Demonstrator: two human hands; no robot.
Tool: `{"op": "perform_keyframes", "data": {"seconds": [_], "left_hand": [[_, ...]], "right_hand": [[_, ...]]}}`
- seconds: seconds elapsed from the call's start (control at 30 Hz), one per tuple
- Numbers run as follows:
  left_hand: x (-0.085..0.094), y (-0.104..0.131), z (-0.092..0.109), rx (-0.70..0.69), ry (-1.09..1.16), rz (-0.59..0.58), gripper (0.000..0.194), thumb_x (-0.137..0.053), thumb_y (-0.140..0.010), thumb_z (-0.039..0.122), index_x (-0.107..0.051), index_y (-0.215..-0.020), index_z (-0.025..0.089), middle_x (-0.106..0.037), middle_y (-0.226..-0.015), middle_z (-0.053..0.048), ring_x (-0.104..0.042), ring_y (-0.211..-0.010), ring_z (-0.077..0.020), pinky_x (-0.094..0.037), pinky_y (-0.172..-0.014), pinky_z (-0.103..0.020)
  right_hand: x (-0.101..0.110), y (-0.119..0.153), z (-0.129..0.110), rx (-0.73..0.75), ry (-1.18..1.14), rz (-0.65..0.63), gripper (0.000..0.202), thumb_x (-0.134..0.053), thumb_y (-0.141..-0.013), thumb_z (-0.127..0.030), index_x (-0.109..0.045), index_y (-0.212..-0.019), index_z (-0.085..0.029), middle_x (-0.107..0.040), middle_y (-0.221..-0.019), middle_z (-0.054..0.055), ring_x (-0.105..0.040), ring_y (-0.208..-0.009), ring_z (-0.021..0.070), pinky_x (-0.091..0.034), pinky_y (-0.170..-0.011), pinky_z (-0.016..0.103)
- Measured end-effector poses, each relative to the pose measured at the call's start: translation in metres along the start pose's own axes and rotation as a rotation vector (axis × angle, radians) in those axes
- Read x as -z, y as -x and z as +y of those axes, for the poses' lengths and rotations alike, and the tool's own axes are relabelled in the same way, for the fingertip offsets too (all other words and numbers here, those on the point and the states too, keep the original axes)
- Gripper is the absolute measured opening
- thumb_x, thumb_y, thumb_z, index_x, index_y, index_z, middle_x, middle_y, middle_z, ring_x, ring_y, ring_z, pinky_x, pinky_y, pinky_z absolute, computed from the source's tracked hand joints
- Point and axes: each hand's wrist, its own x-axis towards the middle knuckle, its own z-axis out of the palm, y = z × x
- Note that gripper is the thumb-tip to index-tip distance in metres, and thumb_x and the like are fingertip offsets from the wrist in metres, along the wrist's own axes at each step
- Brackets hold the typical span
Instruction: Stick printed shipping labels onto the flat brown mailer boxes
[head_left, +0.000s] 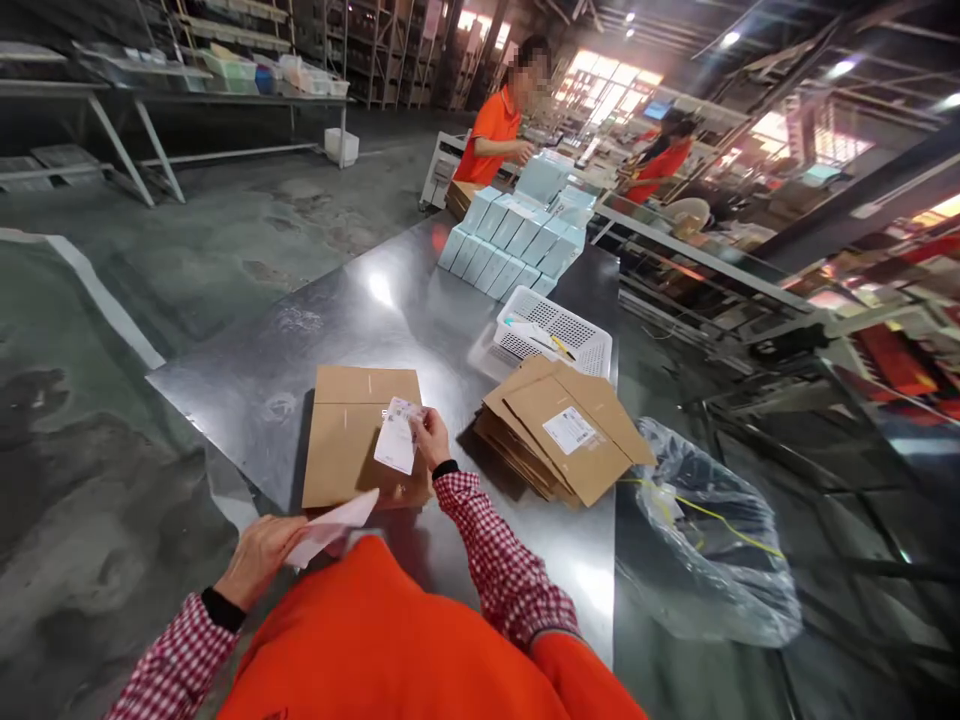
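Observation:
Flat brown cardboard boxes (337, 450) lie in front of me on the metal table (315, 345). Over their right part my right hand (433, 438) pinches a white printed label (396, 440) by its edge. I cannot tell whether the label touches the cardboard. My left hand (261, 552) grips a pale sheet of paper (334, 528) near the table's front edge, close to my body. To the right lies a fanned pile of flat cardboard boxes (517, 440), the top one bearing a white label (570, 430).
Behind the pile stands a white perforated basket (592, 345) with pens and papers. Light blue boxes (502, 240) are stacked at the table's far end, where a co-worker in orange (491, 130) stands. A clear plastic bag (720, 560) hangs off the right edge.

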Motion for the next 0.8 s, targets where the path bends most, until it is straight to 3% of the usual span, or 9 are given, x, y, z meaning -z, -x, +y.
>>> {"op": "perform_keyframes", "data": {"seconds": [0.1,0.2,0.27,0.37,0.5,0.57,0.67,0.73,0.8], "left_hand": [[-0.010,0.000,-0.006,-0.096,0.016,0.022,0.032,-0.039,-0.095,0.031,-0.069,-0.095,0.022,-0.069,-0.110,-0.008,-0.062,-0.107,-0.0226,-0.050,-0.091,-0.038],[-0.022,-0.006,-0.007,-0.136,0.031,0.036,0.029,-0.039,-0.095,0.027,-0.068,-0.094,0.020,-0.058,-0.132,-0.009,-0.047,-0.128,-0.0235,-0.046,-0.101,-0.041],[-0.026,-0.008,-0.007,-0.116,0.036,0.021,0.029,-0.039,-0.095,0.026,-0.067,-0.092,0.019,-0.057,-0.133,-0.010,-0.046,-0.129,-0.0232,-0.047,-0.101,-0.042],[-0.026,-0.009,-0.005,-0.043,0.075,-0.031,0.032,-0.037,-0.095,0.026,-0.067,-0.090,0.019,-0.055,-0.135,-0.010,-0.045,-0.131,-0.0234,-0.044,-0.104,-0.043],[-0.022,-0.008,-0.002,0.035,0.135,-0.090,0.035,-0.035,-0.094,0.030,-0.068,-0.090,0.020,-0.054,-0.136,-0.010,-0.042,-0.133,-0.0239,-0.041,-0.106,-0.045],[-0.021,-0.007,-0.001,0.043,0.146,-0.091,0.035,-0.035,-0.093,0.031,-0.068,-0.090,0.020,-0.055,-0.136,-0.010,-0.043,-0.132,-0.0244,-0.042,-0.105,-0.045],[-0.018,-0.006,-0.002,0.054,0.161,-0.089,0.034,-0.036,-0.093,0.031,-0.068,-0.092,0.019,-0.056,-0.135,-0.011,-0.044,-0.131,-0.0247,-0.042,-0.105,-0.046],[-0.017,-0.006,-0.004,0.056,0.173,-0.083,0.034,-0.037,-0.093,0.032,-0.068,-0.095,0.020,-0.057,-0.133,-0.010,-0.046,-0.130,-0.0242,-0.043,-0.105,-0.046],[-0.018,-0.006,-0.007,0.093,0.194,-0.035,0.035,-0.036,-0.093,0.034,-0.067,-0.100,0.020,-0.058,-0.133,-0.010,-0.048,-0.129,-0.0236,-0.043,-0.104,-0.045]], "right_hand": [[-0.008,-0.015,0.009,-0.013,0.128,-0.263,0.031,-0.064,-0.070,-0.026,-0.052,-0.098,-0.018,-0.065,-0.088,0.001,-0.061,-0.080,0.0146,-0.050,-0.075,0.029],[-0.027,-0.011,0.011,0.029,0.516,-0.362,0.041,-0.065,-0.072,-0.021,-0.051,-0.110,-0.016,-0.066,-0.096,0.004,-0.062,-0.085,0.0167,-0.050,-0.079,0.031],[-0.037,-0.008,0.009,0.051,0.724,-0.361,0.045,-0.064,-0.075,-0.018,-0.049,-0.117,-0.014,-0.065,-0.104,0.009,-0.061,-0.092,0.0188,-0.048,-0.084,0.033],[-0.041,-0.002,0.003,0.053,0.805,-0.358,0.053,-0.065,-0.077,-0.019,-0.045,-0.126,-0.011,-0.059,-0.115,0.016,-0.058,-0.101,0.0235,-0.046,-0.089,0.037],[-0.048,0.017,-0.001,0.100,1.002,-0.224,0.080,-0.068,-0.077,-0.043,-0.033,-0.140,-0.008,-0.047,-0.131,0.025,-0.049,-0.114,0.0336,-0.040,-0.096,0.048],[-0.057,0.031,0.001,0.244,1.055,-0.229,0.081,-0.065,-0.079,-0.048,-0.032,-0.143,-0.011,-0.039,-0.142,0.023,-0.037,-0.128,0.0361,-0.028,-0.106,0.054],[-0.063,0.039,0.009,0.407,0.938,-0.369,0.063,-0.059,-0.084,-0.045,-0.039,-0.140,-0.023,-0.035,-0.149,0.010,-0.023,-0.139,0.0296,-0.009,-0.114,0.052],[-0.050,0.030,0.017,0.306,0.865,-0.305,0.054,-0.055,-0.088,-0.041,-0.043,-0.137,-0.023,-0.036,-0.148,0.009,-0.020,-0.141,0.0283,-0.006,-0.114,0.053],[-0.026,0.016,0.024,0.130,0.815,-0.116,0.051,-0.050,-0.090,-0.035,-0.043,-0.136,-0.014,-0.032,-0.148,0.018,-0.016,-0.141,0.0330,-0.006,-0.111,0.060]]}}
